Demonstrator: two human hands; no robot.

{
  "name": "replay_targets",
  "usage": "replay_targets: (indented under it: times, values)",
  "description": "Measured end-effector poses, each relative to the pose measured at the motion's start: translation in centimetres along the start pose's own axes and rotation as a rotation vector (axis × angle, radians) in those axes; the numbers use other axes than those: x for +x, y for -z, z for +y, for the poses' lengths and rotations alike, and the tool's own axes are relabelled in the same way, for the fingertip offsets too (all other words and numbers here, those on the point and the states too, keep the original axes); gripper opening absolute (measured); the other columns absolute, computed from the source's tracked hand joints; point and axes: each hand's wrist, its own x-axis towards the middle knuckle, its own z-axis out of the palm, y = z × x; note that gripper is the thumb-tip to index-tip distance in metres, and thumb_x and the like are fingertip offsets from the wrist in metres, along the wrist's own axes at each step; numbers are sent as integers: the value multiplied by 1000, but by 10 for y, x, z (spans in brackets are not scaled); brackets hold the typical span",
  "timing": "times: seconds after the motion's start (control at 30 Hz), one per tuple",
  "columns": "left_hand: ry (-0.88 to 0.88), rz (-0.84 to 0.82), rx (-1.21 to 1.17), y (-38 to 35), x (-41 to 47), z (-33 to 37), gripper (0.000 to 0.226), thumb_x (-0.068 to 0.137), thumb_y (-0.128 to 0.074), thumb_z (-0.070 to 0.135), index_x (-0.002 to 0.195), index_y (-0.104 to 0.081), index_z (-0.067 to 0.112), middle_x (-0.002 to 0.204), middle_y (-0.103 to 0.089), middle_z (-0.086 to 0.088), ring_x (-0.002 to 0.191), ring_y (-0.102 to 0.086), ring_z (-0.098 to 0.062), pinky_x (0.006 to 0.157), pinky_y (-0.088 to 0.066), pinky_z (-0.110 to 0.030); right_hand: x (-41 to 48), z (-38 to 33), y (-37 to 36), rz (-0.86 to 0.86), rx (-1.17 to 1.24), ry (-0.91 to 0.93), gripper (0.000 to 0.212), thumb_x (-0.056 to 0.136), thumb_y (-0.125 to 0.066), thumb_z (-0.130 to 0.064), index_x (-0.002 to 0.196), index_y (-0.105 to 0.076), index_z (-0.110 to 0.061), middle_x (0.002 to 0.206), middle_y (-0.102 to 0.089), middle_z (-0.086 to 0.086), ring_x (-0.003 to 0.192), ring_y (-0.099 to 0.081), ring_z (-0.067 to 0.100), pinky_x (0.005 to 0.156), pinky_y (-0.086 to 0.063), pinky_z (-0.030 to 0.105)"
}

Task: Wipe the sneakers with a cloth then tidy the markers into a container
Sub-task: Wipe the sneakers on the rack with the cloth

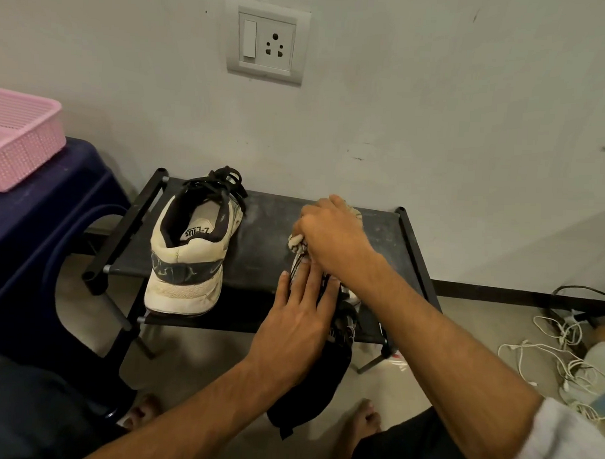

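Note:
A white and grey sneaker (pixel 187 246) stands on the left half of the black shoe rack (pixel 267 228), heel toward me, black laces loose. A second sneaker (pixel 346 299) lies on the rack's right half, mostly hidden under my hands. My right hand (pixel 332 233) is closed on a bunched beige cloth (pixel 295 242) and presses it on that sneaker's far end. My left hand (pixel 298 315) lies over the sneaker's near part, fingers stretched along it and thumb at its side, holding it steady. No markers are in view.
A pink plastic basket (pixel 19 140) sits on a dark blue stool (pixel 37 227) at the left. A dark fabric piece (pixel 309 394) hangs below the rack's front edge. Tangled white cables (pixel 564 358) lie on the floor at the right. My bare feet (pixel 364 423) are under the rack's front.

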Motion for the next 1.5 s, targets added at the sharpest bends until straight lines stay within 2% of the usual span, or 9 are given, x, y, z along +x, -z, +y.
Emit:
replay_targets:
  times: [0.17, 0.43, 0.57, 0.7, 0.93, 1.1, 1.3, 1.4, 1.5]
  values:
    - [-35, -40, -18, -1, -1, -1, 60, 84, -36, 24, 141, -39, 3, 141, -44, -25, 136, -35, -46, 103, -38, -62, -3, -19, 0, -25, 0, 138, 20, 97, -52, -20, 110, -68, -19, 111, -65, 2, 108, -54, 23, 101, -38, 40]
    - [-3, -42, 56, 0, -1, 0, 65, 82, -43, 21, 143, -39, 0, 147, -32, -33, 138, -28, -46, 102, -39, -61, -28, 10, 1, 54, 231, -271, 42, 92, -54, -7, 130, -61, -25, 139, -52, 1, 130, -41, 23, 109, -33, 39]
    - [17, -90, 84, 5, 0, 1, 68, 93, -41, 14, 152, -9, 4, 156, 1, -29, 144, 4, -42, 115, -16, -58, -54, 3, -3, 33, 374, -423, 65, 91, -53, 2, 146, -38, -30, 159, -23, 2, 146, -17, 27, 111, -33, 43]
    - [50, -139, 81, 17, 0, 5, 69, 97, -35, 12, 153, 4, 8, 156, 15, -25, 144, 16, -39, 118, -4, -54, -70, -3, -7, 66, 465, -490, 69, 89, -51, 4, 146, -39, -31, 160, -21, 2, 146, -21, 27, 109, -37, 43]
    - [153, -171, -7, 30, 12, 3, 81, 89, -45, 3, 153, 3, 13, 160, 9, -17, 147, 10, -33, 120, -8, -49, -91, 5, -1, 18, 577, -549, 42, 91, -56, -8, 124, -65, -32, 120, -68, 0, 103, -64, 23, 86, -54, 37]
    - [146, -174, -67, 30, 6, 5, 84, 90, -48, 4, 153, 6, 17, 160, 13, -14, 147, 14, -32, 120, -11, -47, -110, 39, 2, 78, 992, -760, 31, 93, -55, -12, 95, -76, -34, 86, -72, -6, 82, -66, 13, 66, -58, 33]
    - [171, -72, -289, 36, 5, -2, 86, 85, -50, 0, 154, -3, 19, 162, 8, -6, 148, 10, -22, 119, -21, -36, -95, 39, -9, 262, 1151, -849, 60, 91, -47, 1, 139, -51, -34, 128, -61, -5, 106, -60, 12, 92, -52, 28]
    - [160, 4, -393, 35, 2, -8, 84, 83, -50, -3, 154, -12, 19, 162, -1, -6, 149, 3, -20, 117, -18, -31, -84, 17, -13, 124, 1083, -729, 62, 92, -46, 1, 145, -43, -31, 117, -63, -5, 86, -59, 1, 61, -42, 2]
    - [223, 87, -476, 31, 3, -13, 77, 86, -48, -4, 153, -21, 21, 161, -11, -4, 149, -6, -18, 114, -13, -25, -84, 2, -14, 116, 985, -619, 54, 92, -49, -2, 139, -53, -27, 89, -68, -4, 66, -57, -1, 45, -38, 5]
